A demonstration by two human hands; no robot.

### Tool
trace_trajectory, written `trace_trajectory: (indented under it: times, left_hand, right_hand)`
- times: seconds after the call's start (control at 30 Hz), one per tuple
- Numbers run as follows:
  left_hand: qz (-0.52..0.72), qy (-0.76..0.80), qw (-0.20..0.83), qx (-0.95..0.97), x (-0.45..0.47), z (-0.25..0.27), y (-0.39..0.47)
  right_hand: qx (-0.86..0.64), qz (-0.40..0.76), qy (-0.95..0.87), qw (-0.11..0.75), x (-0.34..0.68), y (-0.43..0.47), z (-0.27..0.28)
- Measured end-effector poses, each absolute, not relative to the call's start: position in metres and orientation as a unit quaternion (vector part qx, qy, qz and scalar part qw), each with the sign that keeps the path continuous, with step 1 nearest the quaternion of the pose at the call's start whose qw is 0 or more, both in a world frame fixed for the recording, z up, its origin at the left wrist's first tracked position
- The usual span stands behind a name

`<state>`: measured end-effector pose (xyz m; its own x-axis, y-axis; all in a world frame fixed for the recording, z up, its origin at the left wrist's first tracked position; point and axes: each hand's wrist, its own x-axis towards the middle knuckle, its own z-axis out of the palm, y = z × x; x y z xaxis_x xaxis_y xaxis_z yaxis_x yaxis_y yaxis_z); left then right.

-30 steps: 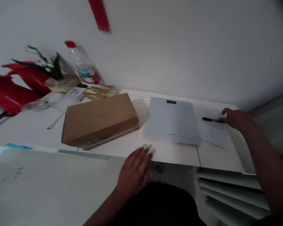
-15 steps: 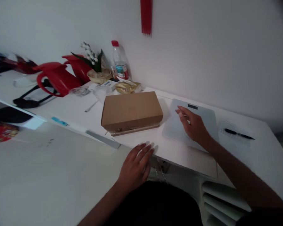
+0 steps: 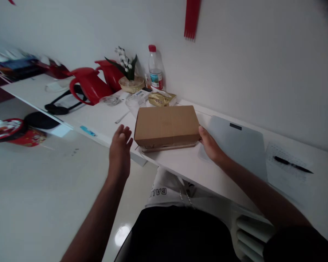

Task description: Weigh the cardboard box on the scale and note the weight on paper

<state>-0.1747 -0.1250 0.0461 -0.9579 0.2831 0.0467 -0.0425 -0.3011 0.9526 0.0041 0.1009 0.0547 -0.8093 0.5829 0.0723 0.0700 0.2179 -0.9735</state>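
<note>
A closed brown cardboard box (image 3: 166, 122) sits on the white table near its front edge. My right hand (image 3: 210, 143) is at the box's right end, thumb stretched along the edge; its other fingers are mostly hidden against the side. Left of the box, my left hand (image 3: 120, 147) hangs in the air past the table edge, fingers spread and turned towards the box with a gap between. Behind my right forearm lies a flat pale scale (image 3: 237, 145) with a small dark display. To its right, a black pen (image 3: 292, 164) rests on a sheet of written paper (image 3: 284, 153).
Behind the box are a gold tissue pack (image 3: 161, 99), a clear plastic cup (image 3: 133, 103) and a red-capped bottle (image 3: 155, 71). Farther left stand a flower basket (image 3: 131, 85), red jugs (image 3: 90, 85) and a black-handled item (image 3: 57, 109). A red bag (image 3: 30, 138) is below the table.
My right hand has moved left from over the scale to the box's right end. My left hand has left the table edge and risen beside the box's left end. The view has shifted left.
</note>
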Motion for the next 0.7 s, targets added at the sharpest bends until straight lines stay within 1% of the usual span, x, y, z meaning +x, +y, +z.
trace_trajectory:
  times: [0.1, 0.2, 0.37, 0.57, 0.7]
  left_hand:
    - [0.8, 0.569, 0.164, 0.094, -0.173, 0.048, -0.114]
    - [0.794, 0.565, 0.195, 0.112, -0.167, 0.047, -0.108]
    - [0.802, 0.557, 0.188, 0.105, -0.165, 0.042, -0.105]
    - [0.825, 0.529, 0.174, 0.097, -0.162, 0.046, -0.099]
    - [0.835, 0.52, 0.172, 0.05, -0.159, 0.052, -0.096]
  right_hand:
    - [-0.205, 0.586, -0.752, 0.22, 0.002, 0.094, 0.059]
    - [-0.221, 0.563, -0.764, 0.224, 0.002, 0.089, 0.063]
    - [-0.248, 0.514, -0.788, 0.231, 0.002, 0.085, 0.065]
    - [-0.256, 0.509, -0.787, 0.237, 0.0, 0.083, 0.064]
    - [-0.24, 0.504, -0.793, 0.243, 0.0, 0.084, 0.062]
